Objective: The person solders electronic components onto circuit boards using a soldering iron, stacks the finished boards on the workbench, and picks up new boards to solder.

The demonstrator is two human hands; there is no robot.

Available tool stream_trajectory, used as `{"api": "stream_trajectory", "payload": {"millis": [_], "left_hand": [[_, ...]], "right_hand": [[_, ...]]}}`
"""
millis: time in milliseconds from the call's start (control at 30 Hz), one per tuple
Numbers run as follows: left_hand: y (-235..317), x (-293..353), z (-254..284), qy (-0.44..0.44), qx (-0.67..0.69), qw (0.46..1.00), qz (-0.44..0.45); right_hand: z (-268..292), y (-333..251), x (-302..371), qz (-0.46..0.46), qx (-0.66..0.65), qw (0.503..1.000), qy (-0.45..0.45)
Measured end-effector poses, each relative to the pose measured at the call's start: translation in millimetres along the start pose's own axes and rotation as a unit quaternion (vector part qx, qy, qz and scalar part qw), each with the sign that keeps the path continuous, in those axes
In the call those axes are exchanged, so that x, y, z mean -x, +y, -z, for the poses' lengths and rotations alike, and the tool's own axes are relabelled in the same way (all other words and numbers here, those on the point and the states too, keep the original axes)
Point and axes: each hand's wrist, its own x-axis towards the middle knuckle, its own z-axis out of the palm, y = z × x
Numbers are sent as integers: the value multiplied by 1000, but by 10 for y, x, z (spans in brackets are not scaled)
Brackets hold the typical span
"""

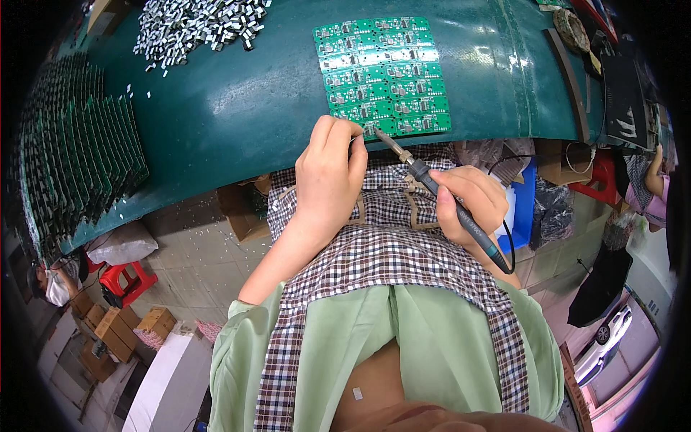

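A green panel of joined circuit boards (417, 88) lies on the table, close to its near edge. My right hand (475, 200) grips a soldering iron (426, 178) like a pen, and the iron's tip points at the panel's lowest row. At the panel's lower left corner is my left hand (325, 173), its thumb and forefinger pinched together. What lies between those fingertips is too small to make out. The iron's tip is just right of them, but whether it touches the board I cannot tell.
The table (237, 108) has a green top. A heap of small metal parts (198, 29) lies at far left, with stacked circuit boards (86, 144) nearer. Right, a dark bar (566, 83) lies beside a round brown item (571, 30). The iron's cord (509, 248) loops below my right hand.
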Motion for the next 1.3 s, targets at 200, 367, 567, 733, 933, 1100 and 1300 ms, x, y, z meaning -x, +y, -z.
{"api": "stream_trajectory", "payload": {"millis": [200,367,567,733,933,1100,1300], "left_hand": [[-12,12,3,-6,-2,1000,-23],[1,-1,17,-8,-80,995,-63],[-36,-36,128,9,-63,997,32],[-159,-110,220,-61,21,987,150],[-231,4,276,-46,340,910,234],[-328,104,638,25,409,895,174],[47,537,2248,165,388,874,241]], "right_hand": [[-18,-18,51,2,-2,1000,-1],[-30,-27,89,5,0,1000,5],[143,59,161,-8,2,999,53],[-54,259,108,-62,8,991,119],[-363,364,99,-145,-99,974,142],[-229,423,42,-152,-77,972,160],[-172,448,-84,-174,-81,968,162]]}}
